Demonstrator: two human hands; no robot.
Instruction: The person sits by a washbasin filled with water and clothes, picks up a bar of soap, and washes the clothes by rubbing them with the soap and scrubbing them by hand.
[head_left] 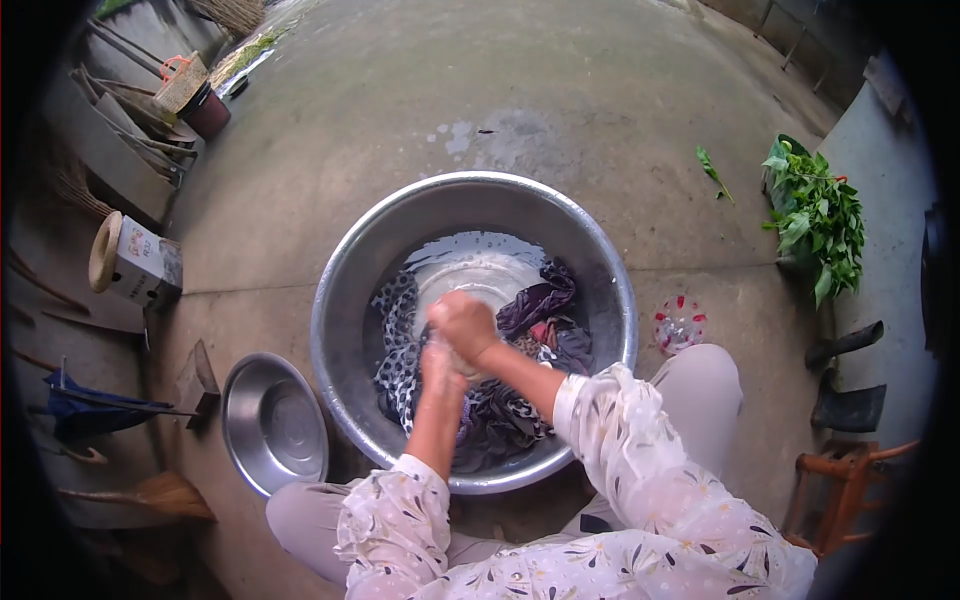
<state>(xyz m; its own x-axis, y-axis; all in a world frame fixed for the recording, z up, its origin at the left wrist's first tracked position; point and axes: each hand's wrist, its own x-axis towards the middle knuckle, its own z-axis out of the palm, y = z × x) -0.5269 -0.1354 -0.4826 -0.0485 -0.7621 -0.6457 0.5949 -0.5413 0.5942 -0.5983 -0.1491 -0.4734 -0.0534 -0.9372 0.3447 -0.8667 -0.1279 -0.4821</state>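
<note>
A large metal basin (pixel 335 300) stands on the ground before my knees, holding water and a ring of wet clothes. Over its middle, my right hand (pixel 464 322) is closed in a fist, pressed against my left hand (pixel 440 362). A little dark fabric shows at the left side of the fists, so both seem closed on a wet garment; most of it is hidden. Left of my hands lies a black-and-white spotted cloth (pixel 398 300). Dark purple clothing (pixel 540 300) is bunched on the right, and dark patterned fabric (pixel 495 415) lies nearest me.
Beside the basin on the left is a smaller metal basin (pixel 275 425). To the right are a clear plastic piece with red marks (pixel 680 325), leafy greens (pixel 820 220) and a wooden chair (pixel 845 490). A box (pixel 145 262) and brooms line the left wall.
</note>
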